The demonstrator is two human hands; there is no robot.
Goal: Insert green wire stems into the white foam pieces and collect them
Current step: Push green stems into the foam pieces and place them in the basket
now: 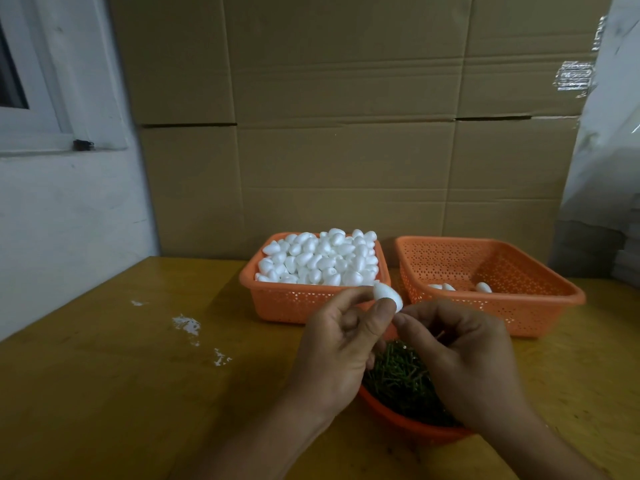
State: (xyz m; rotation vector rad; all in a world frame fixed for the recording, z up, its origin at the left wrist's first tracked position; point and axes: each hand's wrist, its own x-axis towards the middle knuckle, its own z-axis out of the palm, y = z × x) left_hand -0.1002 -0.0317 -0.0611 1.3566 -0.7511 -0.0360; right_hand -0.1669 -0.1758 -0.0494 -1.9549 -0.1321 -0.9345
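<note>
My left hand (341,336) pinches a white egg-shaped foam piece (387,295) between thumb and fingers, above the table. My right hand (460,355) has its fingers curled, with the fingertips right at the foam piece's lower end; any wire stem in them is hidden. Under both hands sits an orange bowl (408,426) of green wire stems (398,379). Behind, the left orange basket (277,299) is heaped with white foam pieces (318,259). The right orange basket (540,303) holds a few foam pieces (483,287).
Everything stands on a yellowish wooden table (121,375) with white crumbs (187,323) on its left part. Stacked cardboard boxes (346,133) form a wall right behind the baskets. A white wall with a window frame (52,133) is at the left.
</note>
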